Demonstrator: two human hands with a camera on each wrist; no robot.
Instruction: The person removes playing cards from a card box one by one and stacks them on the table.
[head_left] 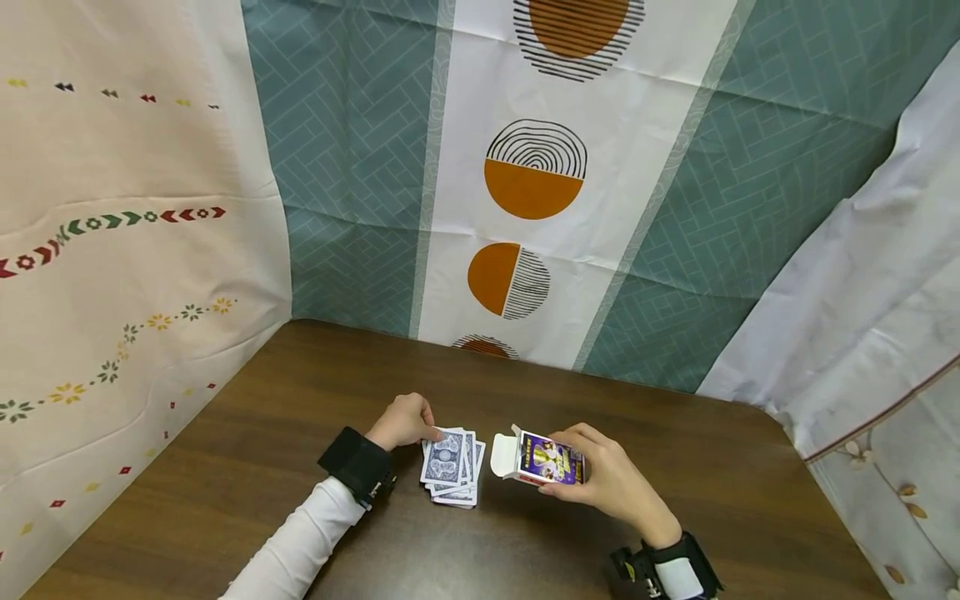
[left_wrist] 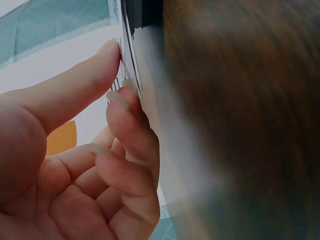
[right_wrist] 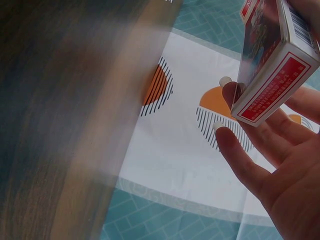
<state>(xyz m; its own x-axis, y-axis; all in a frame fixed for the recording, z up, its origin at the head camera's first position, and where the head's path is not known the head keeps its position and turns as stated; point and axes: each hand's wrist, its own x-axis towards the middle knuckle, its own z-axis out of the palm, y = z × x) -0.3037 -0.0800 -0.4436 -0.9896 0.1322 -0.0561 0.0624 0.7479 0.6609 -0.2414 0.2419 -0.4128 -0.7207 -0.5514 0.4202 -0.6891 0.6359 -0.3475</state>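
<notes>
A loose, uneven stack of playing cards (head_left: 454, 473) with blue-patterned backs lies on the table, left of centre. My left hand (head_left: 405, 422) pinches the stack's upper left edge, thumb on top. In the left wrist view, the cards (left_wrist: 131, 55) show edge-on between the thumb and the fingers; how many are held I cannot tell. To the right of the stack, my right hand (head_left: 606, 477) grips a purple card box (head_left: 551, 460) above the table. The box's white flap (head_left: 504, 456) hangs open toward the cards. Whether anything is inside is hidden.
A dark brown wooden table (head_left: 315, 400) carries the cards. Behind it hangs a teal and white curtain (head_left: 352, 183) with orange circles. A cream patterned cloth (head_left: 135, 292) borders the left side, and a white cloth (head_left: 870, 258) the right.
</notes>
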